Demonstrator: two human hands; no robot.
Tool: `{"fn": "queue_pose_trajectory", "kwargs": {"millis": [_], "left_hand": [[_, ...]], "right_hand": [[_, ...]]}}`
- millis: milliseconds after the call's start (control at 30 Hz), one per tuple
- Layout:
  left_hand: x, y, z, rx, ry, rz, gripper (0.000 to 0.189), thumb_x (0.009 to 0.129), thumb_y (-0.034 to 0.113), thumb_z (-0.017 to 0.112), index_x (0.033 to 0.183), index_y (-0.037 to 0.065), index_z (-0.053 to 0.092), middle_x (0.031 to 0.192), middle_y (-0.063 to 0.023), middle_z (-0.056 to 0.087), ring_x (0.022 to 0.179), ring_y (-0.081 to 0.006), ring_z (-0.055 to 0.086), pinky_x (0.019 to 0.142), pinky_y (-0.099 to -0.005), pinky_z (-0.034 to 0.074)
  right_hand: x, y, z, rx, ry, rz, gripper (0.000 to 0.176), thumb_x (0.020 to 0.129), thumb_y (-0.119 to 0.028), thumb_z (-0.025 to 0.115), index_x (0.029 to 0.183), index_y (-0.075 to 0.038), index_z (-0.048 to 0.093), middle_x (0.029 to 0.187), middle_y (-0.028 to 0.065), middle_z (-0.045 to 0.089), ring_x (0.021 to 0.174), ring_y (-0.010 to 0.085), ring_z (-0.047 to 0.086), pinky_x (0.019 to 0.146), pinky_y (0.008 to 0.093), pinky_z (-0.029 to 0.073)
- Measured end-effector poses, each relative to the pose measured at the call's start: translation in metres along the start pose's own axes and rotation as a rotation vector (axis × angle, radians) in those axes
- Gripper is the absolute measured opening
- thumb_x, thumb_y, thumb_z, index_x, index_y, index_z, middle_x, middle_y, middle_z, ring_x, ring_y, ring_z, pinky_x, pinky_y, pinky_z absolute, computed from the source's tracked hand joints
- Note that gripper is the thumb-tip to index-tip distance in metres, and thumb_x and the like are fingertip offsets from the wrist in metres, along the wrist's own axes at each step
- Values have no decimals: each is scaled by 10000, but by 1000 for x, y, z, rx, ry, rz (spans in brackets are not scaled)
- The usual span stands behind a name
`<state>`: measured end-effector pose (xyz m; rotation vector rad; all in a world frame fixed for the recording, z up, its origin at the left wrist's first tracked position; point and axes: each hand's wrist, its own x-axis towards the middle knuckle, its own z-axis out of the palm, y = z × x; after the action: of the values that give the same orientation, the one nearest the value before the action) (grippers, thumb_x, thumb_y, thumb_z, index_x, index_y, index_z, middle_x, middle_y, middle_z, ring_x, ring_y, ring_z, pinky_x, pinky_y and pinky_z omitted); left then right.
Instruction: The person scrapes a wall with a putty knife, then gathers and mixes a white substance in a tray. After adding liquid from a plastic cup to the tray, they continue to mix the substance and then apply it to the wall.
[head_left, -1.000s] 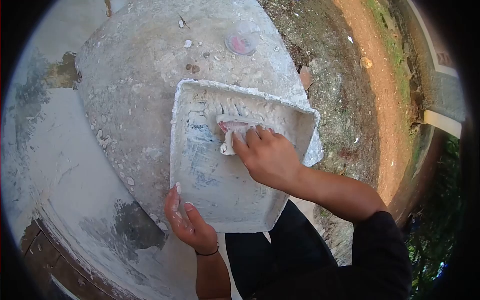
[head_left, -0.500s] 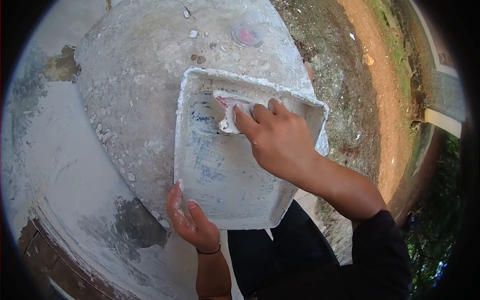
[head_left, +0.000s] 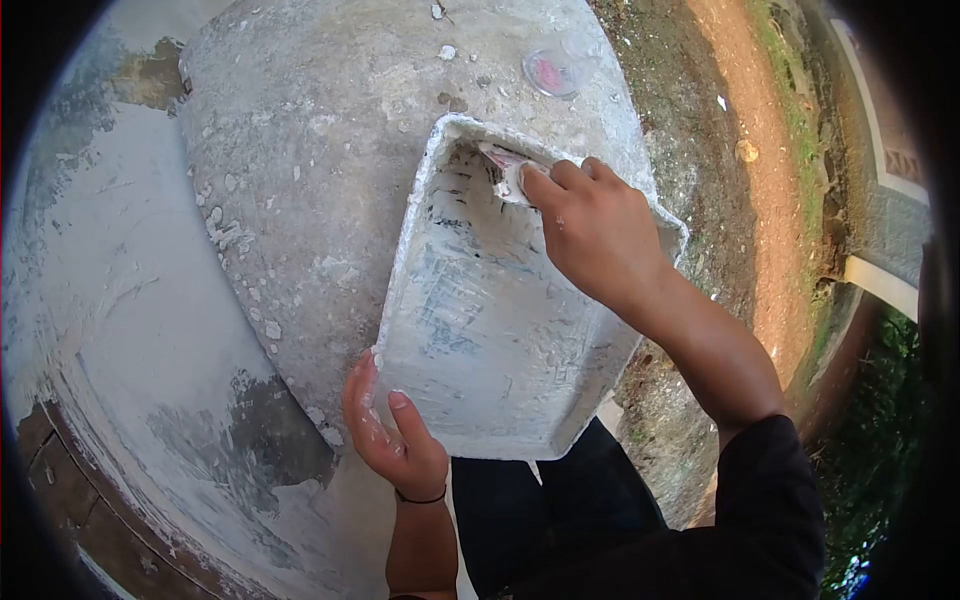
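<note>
A white, plaster-coated tray is tilted in front of me, with streaks of wet white paste and bluish patches across its floor. My left hand grips its lower left edge, the thumb on the inner side and the fingers along the outside. My right hand is closed around a flat, white-smeared scraper with pinkish markings. The scraper is against the tray's far wall, near the upper left corner. My fingers hide part of it.
Beneath the tray lies a grey, plaster-spotted slab with a clear plastic lid-like disc on it. A partly plastered wall runs along the left. Bare soil lies to the right.
The tray has shifted right at its far end and tilted more. My right hand has moved up and right, taking the scraper from the floor area to the far wall. My left hand keeps its grip.
</note>
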<state>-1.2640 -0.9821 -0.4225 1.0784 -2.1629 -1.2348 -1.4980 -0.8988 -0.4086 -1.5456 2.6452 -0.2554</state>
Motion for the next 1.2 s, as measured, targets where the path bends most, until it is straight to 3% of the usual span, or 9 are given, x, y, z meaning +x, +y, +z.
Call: {"fn": "queue_pose_trajectory", "kwargs": {"millis": [200,367,433,533,733,833,1033,1100,1200], "left_hand": [[5,-4,2,47,-11,31,342,914,75,418,1213,-87,449,1232,-205,475,1137,-289,464,993,-385,334],[10,-21,14,149,-31,-23,344,899,69,442,1208,-81,459,1219,-223,475,1127,-326,468,976,-405,343],[9,-29,16,187,-10,110,394,867,98,468,1211,-93,453,1190,-252,502,1081,-390,494,920,-440,395],[8,-29,16,188,-14,116,428,863,157,468,1209,-94,455,1201,-257,500,1072,-387,498,918,-436,398],[7,-33,13,113,-31,95,522,867,273,428,1223,-108,447,1197,-269,497,1050,-373,508,905,-425,408],[7,-35,14,111,-30,122,540,871,292,411,1220,-118,448,1183,-270,497,1046,-367,510,900,-423,412],[7,-34,15,78,-19,87,546,875,301,391,1210,-124,455,1165,-274,494,1043,-359,512,894,-421,417],[8,-34,14,86,-22,85,548,875,305,389,1212,-122,455,1166,-275,492,1043,-359,511,892,-422,417],[5,-35,16,67,-33,65,557,875,316,383,1217,-119,452,1168,-273,487,1044,-357,510,890,-424,418]], "right_hand": [[-6,-12,-23,23,-26,26,267,690,-41,546,955,-54,580,775,93,575,705,272,582,536,371,508],[-1,9,2,-2,-59,54,329,690,-48,552,1016,-67,589,766,80,558,701,278,575,593,372,505],[-7,0,-13,19,-45,49,288,687,-44,552,973,-66,583,771,83,562,704,281,576,574,371,502],[-11,-5,-29,32,-44,43,298,681,-41,554,976,-64,580,773,82,561,701,282,576,561,370,500],[-4,11,17,-81,-65,-11,359,666,-51,560,1024,-46,585,744,74,538,676,254,575,507,342,492],[-15,-8,-7,-91,-12,-28,357,666,-58,558,1022,-37,575,755,75,545,689,243,582,487,327,491],[-6,8,17,-103,-21,-40,368,673,-71,559,1040,-42,567,757,70,540,704,241,585,481,325,495],[-8,4,-4,-58,-72,41,371,672,-66,560,1042,-43,562,771,74,550,701,245,583,495,324,500],[-5,18,25,-78,-75,47,372,664,-57,565,1036,-43,567,768,73,547,694,250,580,499,328,499]]}}
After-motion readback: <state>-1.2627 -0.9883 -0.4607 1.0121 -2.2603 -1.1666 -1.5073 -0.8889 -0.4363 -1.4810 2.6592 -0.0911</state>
